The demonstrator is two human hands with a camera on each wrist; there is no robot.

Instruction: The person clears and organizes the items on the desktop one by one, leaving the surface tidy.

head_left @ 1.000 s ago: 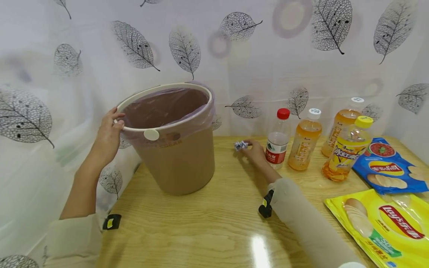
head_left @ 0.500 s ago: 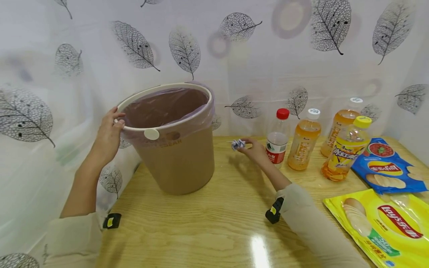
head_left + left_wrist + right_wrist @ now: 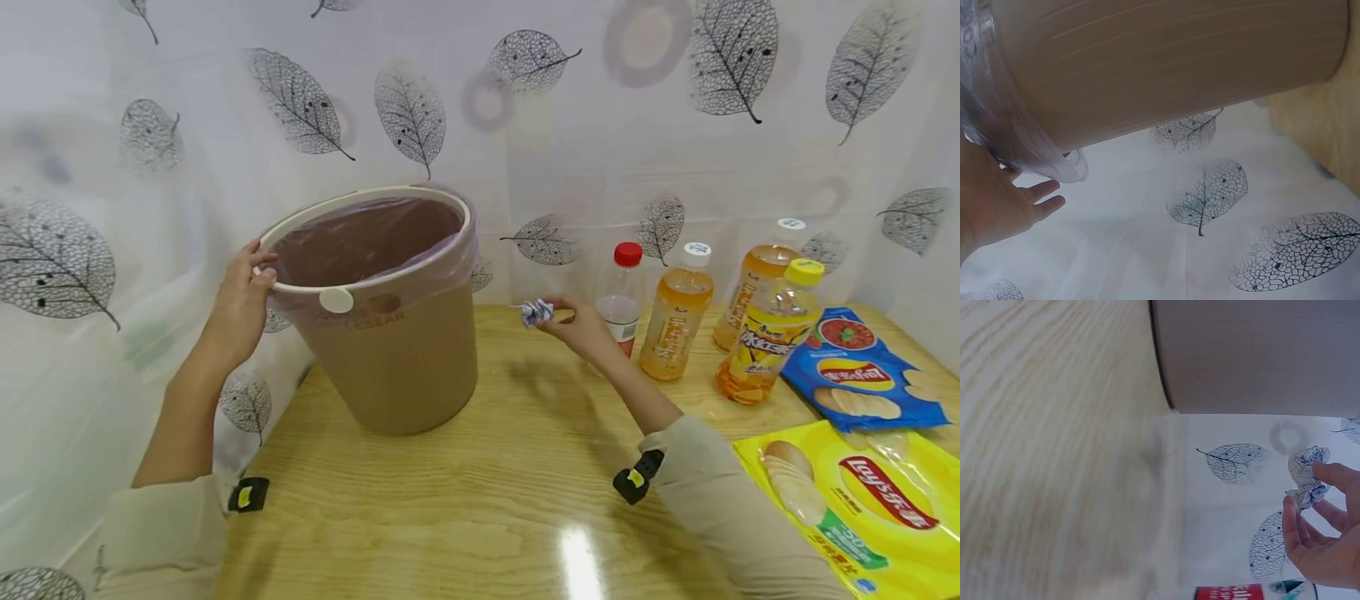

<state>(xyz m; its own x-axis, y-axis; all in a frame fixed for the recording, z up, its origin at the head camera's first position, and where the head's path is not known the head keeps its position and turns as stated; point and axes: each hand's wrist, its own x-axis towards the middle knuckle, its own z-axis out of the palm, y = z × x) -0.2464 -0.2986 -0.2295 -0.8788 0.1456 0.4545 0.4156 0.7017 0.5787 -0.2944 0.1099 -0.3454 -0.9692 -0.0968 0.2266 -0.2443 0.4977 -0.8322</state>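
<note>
A brown trash bin (image 3: 390,367) with a pale rim and a thin purplish liner stands tilted at the left of the table. My left hand (image 3: 243,304) grips its rim at the left side, thumb over the front edge; in the left wrist view, fingers of the left hand (image 3: 1000,203) show beside the bunched liner (image 3: 1029,137). To the right of the bin, my right hand (image 3: 581,327) pinches a crumpled ball of paper (image 3: 537,313) above the table. The right wrist view shows the paper ball (image 3: 1307,475), white with bluish marks, between thumb and fingertips.
Behind the right hand stands a red-capped water bottle (image 3: 624,308). Several drink bottles are to its right, one an iced tea bottle (image 3: 772,337) with a yellow cap. A blue chip bag (image 3: 862,375) and a yellow chip bag (image 3: 847,500) lie at the table's right.
My right hand has lifted the paper ball off the table, and the right forearm has shifted right. My left hand and the bin stay in place.
</note>
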